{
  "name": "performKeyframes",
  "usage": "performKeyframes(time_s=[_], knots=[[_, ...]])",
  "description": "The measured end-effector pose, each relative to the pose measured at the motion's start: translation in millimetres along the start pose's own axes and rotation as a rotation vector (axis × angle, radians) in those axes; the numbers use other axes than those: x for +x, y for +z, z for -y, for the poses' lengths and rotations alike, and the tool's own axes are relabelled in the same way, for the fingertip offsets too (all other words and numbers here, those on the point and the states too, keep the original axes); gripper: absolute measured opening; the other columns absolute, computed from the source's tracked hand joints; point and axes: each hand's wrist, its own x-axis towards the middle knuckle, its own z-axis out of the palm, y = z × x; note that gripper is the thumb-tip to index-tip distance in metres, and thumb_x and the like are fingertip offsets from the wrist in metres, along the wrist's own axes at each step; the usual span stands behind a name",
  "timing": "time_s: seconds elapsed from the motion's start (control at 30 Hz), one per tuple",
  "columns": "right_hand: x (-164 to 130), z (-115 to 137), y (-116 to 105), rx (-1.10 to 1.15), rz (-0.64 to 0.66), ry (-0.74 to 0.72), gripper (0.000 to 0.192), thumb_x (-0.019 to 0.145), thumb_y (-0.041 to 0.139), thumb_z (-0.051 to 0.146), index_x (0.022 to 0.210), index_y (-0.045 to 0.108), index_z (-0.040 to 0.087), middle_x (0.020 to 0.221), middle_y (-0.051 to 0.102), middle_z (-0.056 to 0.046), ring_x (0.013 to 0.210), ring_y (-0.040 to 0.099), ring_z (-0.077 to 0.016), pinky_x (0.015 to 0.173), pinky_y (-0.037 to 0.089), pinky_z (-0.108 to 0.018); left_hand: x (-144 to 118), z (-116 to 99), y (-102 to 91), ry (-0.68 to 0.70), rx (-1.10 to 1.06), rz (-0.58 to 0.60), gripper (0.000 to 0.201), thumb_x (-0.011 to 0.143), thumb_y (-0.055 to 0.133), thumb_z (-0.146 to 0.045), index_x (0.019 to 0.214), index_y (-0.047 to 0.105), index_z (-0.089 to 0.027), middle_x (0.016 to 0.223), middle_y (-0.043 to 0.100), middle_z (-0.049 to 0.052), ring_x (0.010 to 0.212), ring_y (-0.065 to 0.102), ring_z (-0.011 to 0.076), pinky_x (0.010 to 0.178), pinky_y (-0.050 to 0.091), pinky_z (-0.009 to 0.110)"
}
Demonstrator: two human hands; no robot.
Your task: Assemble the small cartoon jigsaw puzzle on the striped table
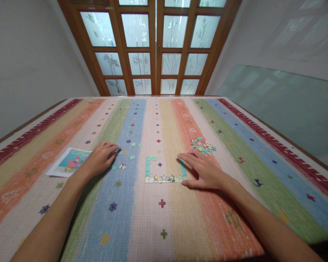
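A partly joined jigsaw puzzle frame lies in front of me, with its bottom row, left side and part of its right side and top left corner joined. My right hand rests at its right edge, thumb and fingers apart. To the left, the curled fingers of my left hand close on a small puzzle piece, mostly covered by the fingertips. Several loose puzzle pieces are scattered beside that hand. Under the left wrist is a printed picture sheet with a pink starfish character, partly hidden.
A heap of loose puzzle pieces sits beyond my right hand. Everything lies on a striped tablecloth. Wooden doors with frosted panes stand behind the far table edge, and a pale glass panel leans at the right wall.
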Motion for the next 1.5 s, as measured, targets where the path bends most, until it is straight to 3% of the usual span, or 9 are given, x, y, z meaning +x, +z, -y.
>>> performKeyframes(time_s=[0.27, 0.5, 0.7, 0.87, 1.0, 1.3, 1.5], knots=[[0.4, 0.5, -0.7, 0.012, -0.004, -0.008, 0.085, 0.088, 0.068, 0.056, 0.16, 0.037, 0.022, 0.153, 0.055, -0.013, 0.13, 0.051, -0.0385, 0.112, 0.041, -0.06, 1.2, -15.7, -8.2, -0.084, 0.083, -0.035, 0.043, 0.094, 0.05, -0.06, 0.082, 0.067, -0.022, 0.091, 0.07, 0.01, 0.094, 0.06, 0.0311, 0.091, 0.048, 0.047], [0.4, 0.1, -0.7, 0.003, 0.011, -0.001, 0.085, 0.087, 0.069, 0.055, 0.158, 0.039, 0.021, 0.153, 0.055, -0.014, 0.13, 0.051, -0.0392, 0.112, 0.041, -0.06, 2.1, -16.0, -6.0, -0.06, -0.02, 0.013, 0.04, 0.096, 0.044, -0.047, 0.096, 0.07, -0.017, 0.098, 0.068, 0.012, 0.097, 0.06, 0.0306, 0.094, 0.048, 0.048], [-0.7, -1.2, 1.6, 0.011, -0.005, -0.002, 0.084, 0.088, 0.068, 0.057, 0.158, 0.039, 0.022, 0.152, 0.056, -0.014, 0.13, 0.052, -0.0388, 0.113, 0.04, -0.061, 0.8, -9.4, -4.7, 0.005, -0.07, 0.044, 0.038, 0.088, 0.042, -0.022, 0.113, 0.071, -0.019, 0.114, 0.069, 0.011, 0.108, 0.059, 0.0289, 0.101, 0.047, 0.047], [-0.3, -0.6, 0.4, 0.023, 0.001, 0.001, 0.083, 0.088, 0.068, 0.057, 0.158, 0.04, 0.022, 0.152, 0.056, -0.014, 0.13, 0.051, -0.0386, 0.113, 0.04, -0.06, 1.4, -18.0, -7.5, -0.053, 0.063, 0.019, 0.031, 0.088, 0.05, -0.04, 0.097, 0.07, -0.018, 0.095, 0.069, 0.012, 0.095, 0.061, 0.0319, 0.091, 0.049, 0.048], [-0.1, -0.2, -0.1, 0.021, 0.0, 0.002, 0.084, 0.088, 0.067, 0.057, 0.16, 0.038, 0.023, 0.152, 0.056, -0.014, 0.13, 0.052, -0.0377, 0.112, 0.041, -0.059, 2.6, -27.5, -7.1, -0.092, 0.069, 0.033, 0.036, 0.092, 0.048, -0.05, 0.087, 0.068, -0.02, 0.077, 0.066, 0.008, 0.079, 0.062, 0.0287, 0.082, 0.048, 0.044], [0.7, 0.0, -1.0, 0.008, 0.015, -0.002, 0.082, 0.089, 0.067, 0.057, 0.158, 0.042, 0.021, 0.152, 0.056, -0.014, 0.13, 0.052, -0.0376, 0.112, 0.041, -0.06, 1.4, -32.4, -2.2, -0.084, 0.01, 0.067, 0.027, 0.09, 0.049, -0.035, 0.1, 0.069, -0.019, 0.085, 0.069, 0.009, 0.079, 0.065, 0.0256, 0.081, 0.05, 0.039], [0.3, 0.1, 0.1, 0.015, 0.012, 0.015, 0.087, 0.086, 0.07, 0.056, 0.16, 0.039, 0.024, 0.152, 0.055, -0.012, 0.13, 0.051, -0.0392, 0.111, 0.042, -0.061, -0.2, -30.7, -2.9, -0.08, 0.049, 0.047, 0.029, 0.091, 0.049, -0.039, 0.097, 0.069, -0.02, 0.088, 0.071, 0.011, 0.082, 0.066, 0.0275, 0.082, 0.051, 0.042]])
